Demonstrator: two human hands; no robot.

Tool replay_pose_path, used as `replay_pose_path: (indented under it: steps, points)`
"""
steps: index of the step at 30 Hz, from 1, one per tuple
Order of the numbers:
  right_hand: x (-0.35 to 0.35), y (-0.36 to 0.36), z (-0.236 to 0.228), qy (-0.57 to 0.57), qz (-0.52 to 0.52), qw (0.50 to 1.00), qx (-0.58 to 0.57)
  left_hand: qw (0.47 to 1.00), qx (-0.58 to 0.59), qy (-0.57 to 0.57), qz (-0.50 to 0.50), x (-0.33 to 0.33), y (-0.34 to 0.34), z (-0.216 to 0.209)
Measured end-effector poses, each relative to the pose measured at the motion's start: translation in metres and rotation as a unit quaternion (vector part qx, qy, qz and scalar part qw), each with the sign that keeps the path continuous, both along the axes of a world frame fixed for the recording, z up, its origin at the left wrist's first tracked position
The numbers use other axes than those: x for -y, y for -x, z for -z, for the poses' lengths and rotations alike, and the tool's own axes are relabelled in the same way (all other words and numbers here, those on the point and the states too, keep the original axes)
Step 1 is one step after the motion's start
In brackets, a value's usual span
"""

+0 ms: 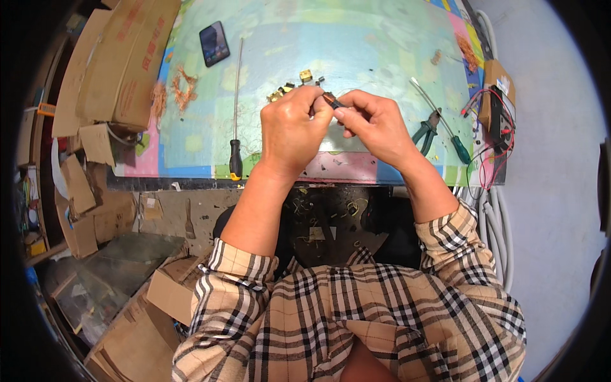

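Note:
My left hand (291, 124) and my right hand (377, 124) meet over the middle of the table. Between their fingertips is a small black and copper-coloured part (331, 100), whose exact kind I cannot make out. My right thumb and forefinger pinch its near end. The fingers of my left hand are curled and closed at its other side, partly hidden by the back of the hand. Just beyond my left hand lies a little heap of brass-coloured and black pieces (278, 95), with a yellowish block-shaped piece (306, 76) at its far side.
A long screwdriver (236, 156) lies left of my hands, a phone (214, 44) beyond it. Copper wire tangles (184, 89) sit near the cardboard box (130, 63). On the right are pliers (427, 132), a green-handled screwdriver (459, 148) and a meter with red leads (501, 118).

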State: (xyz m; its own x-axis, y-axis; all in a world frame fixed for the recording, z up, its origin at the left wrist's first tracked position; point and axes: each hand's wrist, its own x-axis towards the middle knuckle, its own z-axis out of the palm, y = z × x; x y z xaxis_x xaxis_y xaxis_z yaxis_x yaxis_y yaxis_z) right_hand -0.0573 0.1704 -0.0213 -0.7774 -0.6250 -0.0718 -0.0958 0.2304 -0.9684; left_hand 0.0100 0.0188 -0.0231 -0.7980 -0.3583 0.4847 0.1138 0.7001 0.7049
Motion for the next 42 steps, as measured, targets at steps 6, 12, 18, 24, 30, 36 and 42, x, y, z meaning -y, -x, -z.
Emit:
replay_pose_path:
  steps: [6,12,18,24,30,36,42]
  points:
    - [0.0,0.007,0.019,0.114,0.039,0.985,0.122,0.988,0.088,-0.129,-0.021,-0.008,0.01,0.003]
    - [0.008,-0.004,0.026,0.172,-0.003,0.964,0.204,0.788,0.196,-0.568,0.132,-0.008,0.006,0.02]
    - [-0.015,0.005,0.027,-0.077,-0.072,0.989,0.108,0.81,0.196,-0.545,0.094,-0.008,0.007,0.028]
    - [-0.103,0.079,0.07,-0.396,0.075,0.905,-0.135,0.748,0.239,-0.597,0.165,0.007,-0.011,0.04]
    - [-0.231,0.141,0.134,-0.581,0.123,0.797,-0.111,0.789,0.262,-0.512,0.216,0.006,-0.016,0.037]
    - [-0.273,0.151,0.177,-0.582,0.163,0.793,-0.069,0.811,0.278,-0.464,0.22,0.009,-0.015,0.038]
    - [-0.271,0.153,0.185,-0.594,0.143,0.787,-0.084,0.797,0.309,-0.488,0.177,0.004,-0.019,0.045]
